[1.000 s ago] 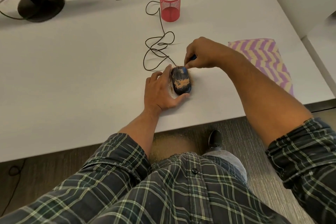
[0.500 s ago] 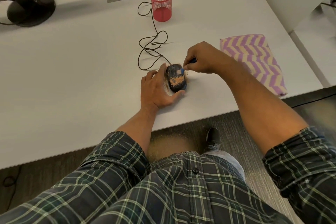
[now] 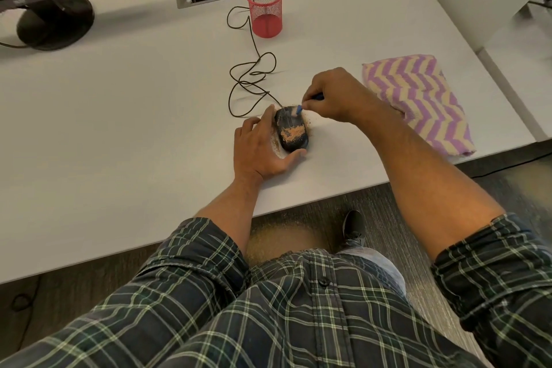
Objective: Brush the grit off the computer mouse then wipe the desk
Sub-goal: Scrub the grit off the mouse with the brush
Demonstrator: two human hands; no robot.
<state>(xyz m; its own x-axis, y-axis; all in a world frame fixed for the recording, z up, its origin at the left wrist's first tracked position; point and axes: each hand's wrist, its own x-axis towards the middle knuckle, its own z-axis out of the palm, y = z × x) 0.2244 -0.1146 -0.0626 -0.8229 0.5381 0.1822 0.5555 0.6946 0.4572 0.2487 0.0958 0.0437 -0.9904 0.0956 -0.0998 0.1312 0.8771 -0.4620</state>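
A black corded computer mouse (image 3: 291, 132) lies flat near the front edge of the white desk (image 3: 134, 116), with orange-tan grit (image 3: 294, 132) patched across its rear half and scattered beside it. A small blue brush (image 3: 299, 108) touches its front right corner. A purple-and-cream zigzag cloth (image 3: 418, 98) lies folded well to the right.

Black computer mouse (image 3: 291, 132), patched with orange grit (image 3: 293, 132), is steadied on the white desk (image 3: 134, 116) by the left hand (image 3: 259, 149). A small blue brush (image 3: 298, 109) is pinched by the right hand (image 3: 334, 93), bristles touching the mouse's far end. Striped cloth (image 3: 418, 98) lies beyond the right hand.
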